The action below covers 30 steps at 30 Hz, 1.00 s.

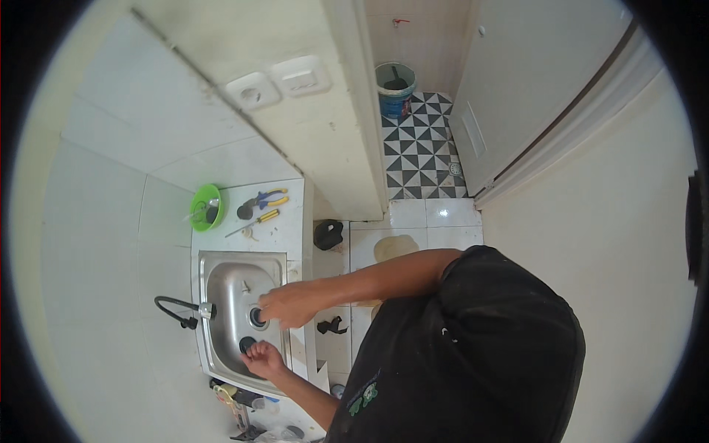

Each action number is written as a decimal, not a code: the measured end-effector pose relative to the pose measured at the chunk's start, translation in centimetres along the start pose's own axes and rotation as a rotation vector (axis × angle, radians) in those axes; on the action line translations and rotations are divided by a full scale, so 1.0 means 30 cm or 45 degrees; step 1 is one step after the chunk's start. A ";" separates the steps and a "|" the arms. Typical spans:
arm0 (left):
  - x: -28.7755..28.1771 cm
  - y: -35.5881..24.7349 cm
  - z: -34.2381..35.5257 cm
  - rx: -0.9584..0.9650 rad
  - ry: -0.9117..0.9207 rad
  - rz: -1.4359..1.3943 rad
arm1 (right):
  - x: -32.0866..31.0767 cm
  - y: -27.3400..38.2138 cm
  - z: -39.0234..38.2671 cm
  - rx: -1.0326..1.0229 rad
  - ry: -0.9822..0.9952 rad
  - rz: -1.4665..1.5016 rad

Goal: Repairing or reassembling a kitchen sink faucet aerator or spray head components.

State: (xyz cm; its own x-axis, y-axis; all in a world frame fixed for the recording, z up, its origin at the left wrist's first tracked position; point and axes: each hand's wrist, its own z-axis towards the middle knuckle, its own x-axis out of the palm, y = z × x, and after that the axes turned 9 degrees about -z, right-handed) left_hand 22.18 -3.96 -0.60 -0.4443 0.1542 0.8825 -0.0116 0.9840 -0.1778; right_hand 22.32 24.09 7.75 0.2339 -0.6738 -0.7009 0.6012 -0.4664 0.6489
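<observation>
In the steel sink (227,289), the right hand (292,304) bends over the drain (258,318); the left hand (264,359) is by a round black piece (247,344). I can't tell if they grip. Pliers (262,201) sit on the bench (292,230), likely for easy reach.

And here's the sink (244,255), set into the tabletop (292,221) — faucet (207,311) along its left edge, both hands reaching over from the right. The right hand (289,305) is just beside the drain hole (257,317); the left hand (264,359) is below it in view, a round piece (247,344) right at its fingertips. Above the sink, the bowl (196,201) sits left, pliers (272,201) to its right, screwdriver (267,216) just under those — and farther up, a bucket (396,106) stands on the floor (417,144).
</observation>
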 end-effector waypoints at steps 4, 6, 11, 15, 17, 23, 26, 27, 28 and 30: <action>0.066 0.073 -0.163 0.074 0.040 0.556 | -0.076 -0.246 -0.280 0.233 0.193 0.044; 0.084 0.163 -0.200 -0.038 0.079 0.732 | -0.051 -0.441 -0.460 0.346 0.159 -0.008; 0.085 0.537 -0.178 -0.389 0.052 1.738 | -0.242 -0.700 -0.892 0.816 0.156 -0.028; -0.093 0.939 -0.018 -0.543 -0.266 2.311 | -0.422 -0.936 -1.202 1.191 0.044 -0.005; -0.292 0.963 0.063 -0.300 0.245 2.932 | -0.476 -1.095 -1.303 1.198 0.066 -0.130; -0.416 1.162 0.058 -0.616 -0.775 2.218 | -0.877 -1.366 -1.513 1.459 -0.161 -0.246; -0.413 1.243 0.101 -0.574 -0.781 2.125 | -1.102 -1.450 -1.485 1.539 -0.336 -0.230; -0.406 1.263 0.115 -0.554 -0.789 2.093 | -1.166 -1.491 -1.465 1.572 -0.397 -0.241; -0.389 1.301 0.139 -0.542 -0.790 2.065 | -1.233 -1.548 -1.450 1.639 -0.334 -0.248; -0.357 1.376 0.189 -0.521 -0.793 2.007 | -1.325 -1.668 -1.426 1.637 -0.380 -0.301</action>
State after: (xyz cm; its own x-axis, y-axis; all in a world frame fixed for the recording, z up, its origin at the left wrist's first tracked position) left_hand 21.39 34.52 -19.86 -0.0564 0.9472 -0.3157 0.8983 -0.0898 -0.4300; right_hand 15.63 98.74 -9.53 -0.0491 -0.5245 -0.8500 -0.5750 -0.6810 0.4534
